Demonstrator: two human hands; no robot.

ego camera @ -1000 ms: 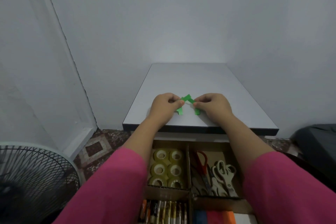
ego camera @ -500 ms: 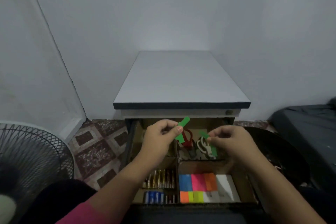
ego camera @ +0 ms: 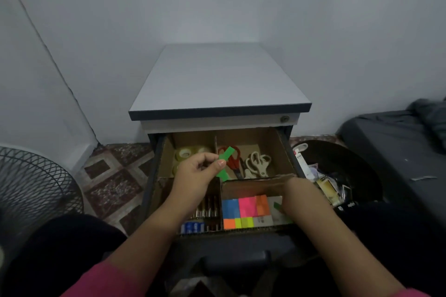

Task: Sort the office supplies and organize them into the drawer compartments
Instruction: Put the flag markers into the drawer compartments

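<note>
— Two hands over the open cardboard-lined drawer (ego camera: 284, 149); what do they hold?

— Left hand (ego camera: 198, 176) pinches a bright green paper strip (ego camera: 225, 163) between thumb and fingertip, raised above the divider between the rear compartments. Right hand (ego camera: 299, 196) is down in the front right compartment, pinching a second green strip (ego camera: 278, 206) low over the white pad beside the stacked neon sticky notes (ego camera: 246, 211).

— And the other compartments?

— Clear tape rolls (ego camera: 184, 153) sit rear left. Red-handled scissors (ego camera: 233, 160) and white-handled scissors (ego camera: 258, 164) lie rear right. Batteries (ego camera: 207, 210) fill the front left, partly hidden by the left wrist.

— Around it?

— Grey-topped table (ego camera: 217, 79) above, black wire fan (ego camera: 36, 188) on the left, dark bed (ego camera: 398, 142) on the right.
</note>
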